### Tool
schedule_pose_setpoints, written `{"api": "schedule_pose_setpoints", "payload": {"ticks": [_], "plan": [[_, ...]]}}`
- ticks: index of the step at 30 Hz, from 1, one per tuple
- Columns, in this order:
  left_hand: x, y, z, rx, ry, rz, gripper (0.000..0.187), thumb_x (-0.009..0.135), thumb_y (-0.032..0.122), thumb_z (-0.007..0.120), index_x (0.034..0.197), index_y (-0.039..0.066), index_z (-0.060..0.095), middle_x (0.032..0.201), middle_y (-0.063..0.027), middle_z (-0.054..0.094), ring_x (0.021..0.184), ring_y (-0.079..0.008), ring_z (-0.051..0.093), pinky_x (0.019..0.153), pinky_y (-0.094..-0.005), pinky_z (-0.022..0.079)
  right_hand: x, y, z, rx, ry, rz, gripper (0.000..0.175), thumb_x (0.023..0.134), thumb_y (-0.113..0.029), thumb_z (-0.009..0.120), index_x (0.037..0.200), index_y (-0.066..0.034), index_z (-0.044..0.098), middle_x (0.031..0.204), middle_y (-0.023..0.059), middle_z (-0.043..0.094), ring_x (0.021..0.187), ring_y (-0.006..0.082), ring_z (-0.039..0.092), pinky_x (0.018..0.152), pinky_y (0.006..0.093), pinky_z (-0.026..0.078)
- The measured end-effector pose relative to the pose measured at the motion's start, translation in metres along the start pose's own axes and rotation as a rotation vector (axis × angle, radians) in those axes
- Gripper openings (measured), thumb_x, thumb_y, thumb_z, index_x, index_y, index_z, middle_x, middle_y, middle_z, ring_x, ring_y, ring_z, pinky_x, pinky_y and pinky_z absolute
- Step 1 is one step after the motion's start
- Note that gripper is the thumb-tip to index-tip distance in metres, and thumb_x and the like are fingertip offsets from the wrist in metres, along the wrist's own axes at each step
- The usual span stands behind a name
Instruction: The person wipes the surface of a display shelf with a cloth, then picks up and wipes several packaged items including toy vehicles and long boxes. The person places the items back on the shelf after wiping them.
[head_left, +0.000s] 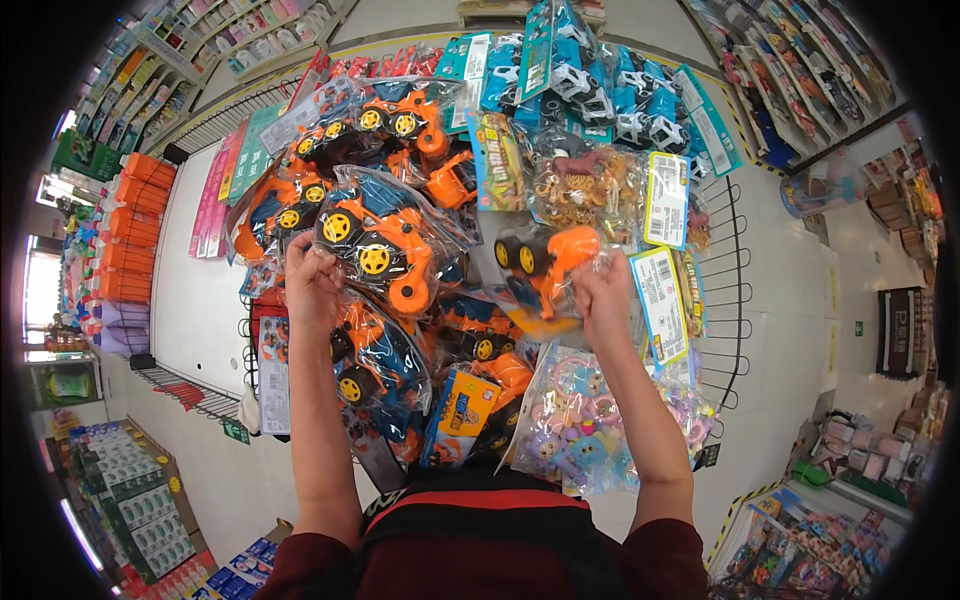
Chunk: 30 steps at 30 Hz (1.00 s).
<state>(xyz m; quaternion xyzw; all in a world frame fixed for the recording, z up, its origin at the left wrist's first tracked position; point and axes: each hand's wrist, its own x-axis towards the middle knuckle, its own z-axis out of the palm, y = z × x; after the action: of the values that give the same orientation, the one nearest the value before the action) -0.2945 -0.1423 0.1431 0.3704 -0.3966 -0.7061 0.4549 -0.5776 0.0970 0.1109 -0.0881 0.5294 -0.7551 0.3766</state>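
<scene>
My left hand (311, 274) pinches the plastic bag of an orange and blue toy truck with yellow-hubbed wheels (382, 247). In my right hand (602, 289) is the bag of another orange toy vehicle (551, 262), slightly blurred. Below and between my hands lie more bagged orange toy trucks (379, 349), one with an orange and blue header card (465, 416). Bagged toy animals (589, 180) lie beyond my right hand. Nearer me, under my right forearm, is a bag of pastel toys (574, 420).
A white display bin with a black wire rim (739, 285) holds the toys. Bagged blue and white toy vehicles (577, 82) fill its far side. Orange bottles (131, 229) stand at the left. Stocked shelves (810, 75) and a stack of green and white boxes (131, 495) surround the bin.
</scene>
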Motion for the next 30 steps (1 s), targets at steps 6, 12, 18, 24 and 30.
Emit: {"api": "schedule_pose_setpoints", "payload": {"ticks": [6, 12, 18, 24, 30], "plan": [[-0.003, -0.002, 0.011, 0.119, 0.003, 0.027, 0.041, 0.082, 0.0, 0.055, 0.121, 0.005, 0.043, 0.08, -0.0004, 0.054, 0.062, -0.0094, 0.049, 0.055, -0.0228, 0.041, -0.067, -0.001, -0.011, -0.29, -0.021, -0.32, 0.022, 0.085, 0.001, 0.063, 0.095, -0.0095, 0.047, 0.068, -0.0021, 0.051, 0.045, 0.0031, 0.042, 0.039, 0.0182, 0.032], [-0.003, -0.002, 0.008, 0.136, 0.013, 0.023, 0.04, 0.082, 0.001, 0.056, 0.121, 0.004, 0.044, 0.085, -0.0013, 0.056, 0.066, -0.0089, 0.048, 0.059, -0.0239, 0.04, -0.06, -0.032, -0.041, 0.903, -0.162, -0.003, 0.01, 0.097, -0.005, 0.049, 0.106, -0.0046, 0.053, 0.072, -0.0015, 0.053, 0.045, -0.0005, 0.035, 0.038, 0.0142, 0.031], [-0.005, 0.002, 0.019, 0.109, -0.009, 0.021, 0.042, 0.081, -0.001, 0.056, 0.121, 0.003, 0.043, 0.089, -0.005, 0.059, 0.066, -0.0108, 0.051, 0.057, -0.0246, 0.044, -0.074, 0.005, -0.066, 1.161, 0.19, 0.195, 0.024, 0.099, -0.008, 0.048, 0.121, 0.0, 0.052, 0.081, 0.0024, 0.06, 0.043, 0.0007, 0.035, 0.039, 0.0146, 0.034], [-0.012, 0.027, 0.053, 0.137, -0.089, 0.129, 0.046, 0.076, -0.003, 0.055, 0.12, 0.001, 0.042, 0.084, -0.006, 0.06, 0.06, -0.011, 0.052, 0.049, -0.0234, 0.041, -0.09, -0.027, -0.049, 1.372, -0.004, -0.005, 0.033, 0.103, -0.018, 0.041, 0.12, 0.0092, 0.049, 0.068, 0.0012, 0.055, 0.042, 0.0017, 0.04, 0.04, 0.018, 0.04], [-0.015, 0.097, 0.09, 0.514, -0.247, 0.263, 0.054, 0.078, 0.006, 0.061, 0.129, 0.0, 0.045, 0.073, -0.0026, 0.059, 0.062, -0.0103, 0.057, 0.05, -0.0231, 0.04, -0.082, 0.037, -0.041, 1.313, -0.053, 0.104, 0.025, 0.102, -0.012, 0.046, 0.114, 0.0105, 0.049, 0.106, 0.0164, 0.059, 0.085, 0.0182, 0.063, 0.077, 0.0257, 0.057]]}}
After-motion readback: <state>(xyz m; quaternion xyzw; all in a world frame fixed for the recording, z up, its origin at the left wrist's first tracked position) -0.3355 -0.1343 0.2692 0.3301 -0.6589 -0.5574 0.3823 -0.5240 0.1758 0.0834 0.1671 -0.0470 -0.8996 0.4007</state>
